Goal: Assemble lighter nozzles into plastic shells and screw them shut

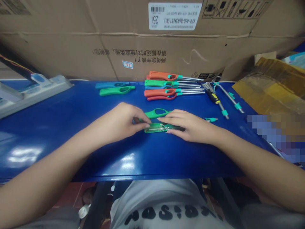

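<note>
Green lighter casing point(157, 113) lies mid-frame on a blue table point(47, 149), just above a clear green lighter part point(154, 128). The left hand point(116, 122) pinches the casing's left end between thumb and fingers. The right hand point(193, 125), fingers spread, presses down on the clear part. Orange and green lighters point(162, 84) lie upper center, with a screwdriver point(213, 96) to their right.

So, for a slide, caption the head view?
Left hand, right hand on green plastic lighter parts on a blue table.

Blue metal workbench point(47, 140) with rows of orange and green utility lighters point(162, 83), plus a yellow-and-black screwdriver point(213, 96).
</note>
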`<state>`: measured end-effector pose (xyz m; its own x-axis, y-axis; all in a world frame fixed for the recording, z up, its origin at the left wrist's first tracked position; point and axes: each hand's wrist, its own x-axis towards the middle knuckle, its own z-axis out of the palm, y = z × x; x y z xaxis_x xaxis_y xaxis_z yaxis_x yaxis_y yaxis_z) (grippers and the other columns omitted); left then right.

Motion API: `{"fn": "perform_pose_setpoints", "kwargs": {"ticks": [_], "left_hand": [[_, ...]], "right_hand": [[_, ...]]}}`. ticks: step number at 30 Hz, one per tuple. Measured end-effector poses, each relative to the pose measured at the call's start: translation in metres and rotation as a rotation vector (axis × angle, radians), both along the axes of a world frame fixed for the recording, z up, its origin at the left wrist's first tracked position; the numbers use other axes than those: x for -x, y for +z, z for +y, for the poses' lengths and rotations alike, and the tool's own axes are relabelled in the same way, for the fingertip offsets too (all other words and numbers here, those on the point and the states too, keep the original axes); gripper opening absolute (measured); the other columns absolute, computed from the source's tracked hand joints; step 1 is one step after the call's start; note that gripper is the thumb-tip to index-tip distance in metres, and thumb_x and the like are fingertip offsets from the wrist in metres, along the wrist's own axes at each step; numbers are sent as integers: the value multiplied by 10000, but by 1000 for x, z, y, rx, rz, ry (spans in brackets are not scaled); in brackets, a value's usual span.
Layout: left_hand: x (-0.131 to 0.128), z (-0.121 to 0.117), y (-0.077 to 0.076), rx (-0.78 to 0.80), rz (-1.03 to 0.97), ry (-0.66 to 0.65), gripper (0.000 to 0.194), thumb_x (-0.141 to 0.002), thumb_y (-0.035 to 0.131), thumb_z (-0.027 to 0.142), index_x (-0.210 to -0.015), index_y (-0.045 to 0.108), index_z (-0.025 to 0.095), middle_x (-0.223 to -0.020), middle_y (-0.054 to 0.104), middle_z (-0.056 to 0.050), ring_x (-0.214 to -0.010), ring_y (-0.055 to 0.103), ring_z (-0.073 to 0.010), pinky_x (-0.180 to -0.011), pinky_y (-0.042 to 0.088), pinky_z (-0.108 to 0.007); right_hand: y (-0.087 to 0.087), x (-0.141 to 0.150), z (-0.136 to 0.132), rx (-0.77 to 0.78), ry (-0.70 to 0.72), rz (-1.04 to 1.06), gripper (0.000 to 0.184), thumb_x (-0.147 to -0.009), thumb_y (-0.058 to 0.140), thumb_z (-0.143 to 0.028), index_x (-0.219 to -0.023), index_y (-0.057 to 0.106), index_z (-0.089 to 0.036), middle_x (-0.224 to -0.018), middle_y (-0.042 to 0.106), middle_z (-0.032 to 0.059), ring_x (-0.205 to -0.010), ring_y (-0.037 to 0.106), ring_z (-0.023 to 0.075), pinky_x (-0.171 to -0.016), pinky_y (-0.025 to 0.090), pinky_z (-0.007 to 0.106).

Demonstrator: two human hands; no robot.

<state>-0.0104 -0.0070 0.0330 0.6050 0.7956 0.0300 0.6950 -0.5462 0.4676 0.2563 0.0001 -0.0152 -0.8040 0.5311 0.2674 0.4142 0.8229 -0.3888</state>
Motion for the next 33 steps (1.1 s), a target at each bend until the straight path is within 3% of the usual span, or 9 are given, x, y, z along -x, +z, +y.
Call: {"fn": "perform_pose_setpoints", "kwargs": {"ticks": [6, 13, 19, 27, 33], "left_hand": [[-10, 2, -20, 59, -13, -32, 166, -808, 777, 250, -964, 822, 219, -896, 777, -29, -726, 696, -156, -674, 494, -254], [-14, 1, -26, 179, -154, 93, 120, -786, 791, 230, -900, 826, 224, -840, 750, -12, -701, 665, -145, -653, 481, -258], [-18, 0, -36, 192, -275, 104, 100, -789, 781, 231, -877, 821, 208, -798, 720, -15, -647, 617, -126, -605, 462, -251], [-18, 0, -33, 189, -239, 85, 121, -822, 734, 240, -908, 812, 204, -816, 712, -22, -650, 603, -122, -594, 464, -242], [-18, 3, -36, 226, -270, 102, 139, -823, 728, 254, -917, 814, 198, -795, 700, -21, -635, 588, -115, -571, 445, -234]], "right_hand": [[-3, 1, 0, 13, -1, 40, 449, -935, 645, -214, -1381, 610, -190, -1235, 691, 115, -1121, 605, 252, -991, 518, 434], [-2, 2, -1, 98, -49, 87, 462, -899, 682, -188, -1358, 636, -211, -1147, 703, 102, -1092, 612, 243, -962, 529, 410], [-6, -2, 4, 147, -67, 112, 555, -872, 711, -185, -1409, 597, -269, -1212, 706, 82, -1125, 622, 236, -1031, 488, 430], [-5, -4, 7, 152, -70, 96, 551, -865, 724, -198, -1400, 608, -259, -1217, 714, 88, -1135, 634, 237, -1083, 447, 461], [-6, -4, 7, 143, -74, 101, 537, -859, 737, -205, -1383, 622, -244, -1191, 717, 91, -1096, 640, 234, -1042, 479, 444]]}}
